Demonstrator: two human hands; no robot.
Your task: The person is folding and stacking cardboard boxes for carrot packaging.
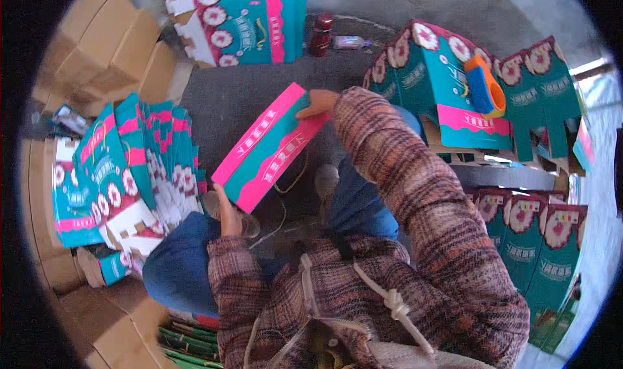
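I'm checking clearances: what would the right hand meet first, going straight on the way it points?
The pink-and-teal box: the right hand touches its upper end, so that seems first in line, though depth is unclear here.

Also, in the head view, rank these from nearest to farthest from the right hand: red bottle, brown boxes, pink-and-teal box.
1. Pink-and-teal box, touched by the right hand.
2. Red bottle, ahead of it.
3. Brown boxes, stacked at far left.
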